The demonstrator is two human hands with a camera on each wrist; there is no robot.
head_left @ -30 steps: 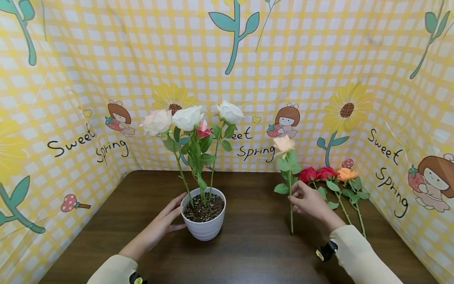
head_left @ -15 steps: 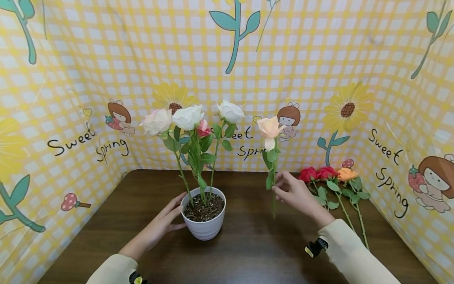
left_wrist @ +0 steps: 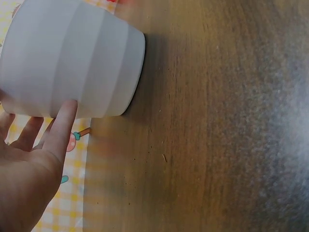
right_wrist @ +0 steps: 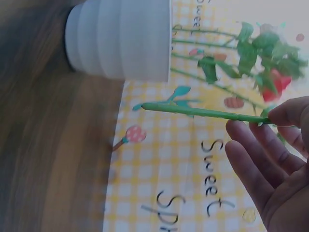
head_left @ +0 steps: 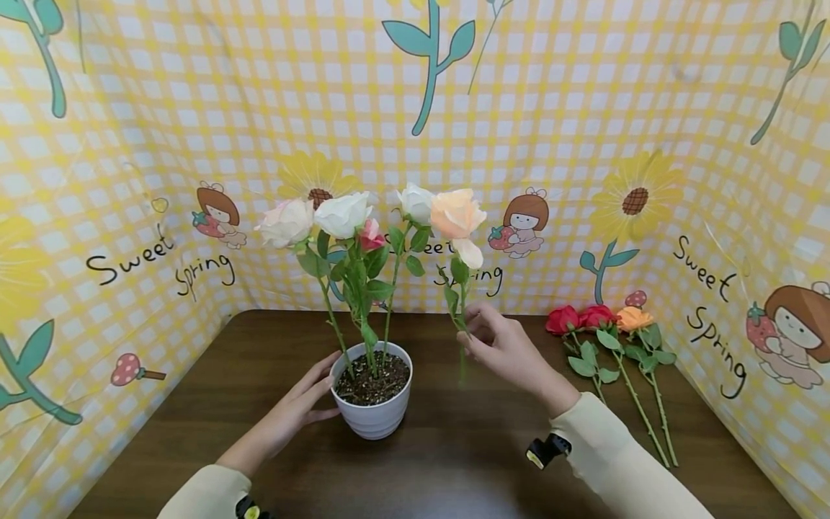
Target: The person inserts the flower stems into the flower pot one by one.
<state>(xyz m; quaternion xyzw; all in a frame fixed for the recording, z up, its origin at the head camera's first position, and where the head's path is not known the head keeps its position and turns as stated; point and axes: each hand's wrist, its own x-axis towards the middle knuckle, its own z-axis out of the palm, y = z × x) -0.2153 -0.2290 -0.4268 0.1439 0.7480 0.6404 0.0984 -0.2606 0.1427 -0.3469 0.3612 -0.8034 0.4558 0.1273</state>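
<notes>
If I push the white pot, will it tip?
The white pot could tip: it narrows toward its base, and tall roses rise above it. The soil inside probably adds steadying weight; the left hand at its side might brace it.

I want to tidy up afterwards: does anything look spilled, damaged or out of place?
Two small things. Tiny specks lie on the table near the white pot, perhaps spilled soil. One petal of the peach rose in the right hand droops below the rest.
</notes>
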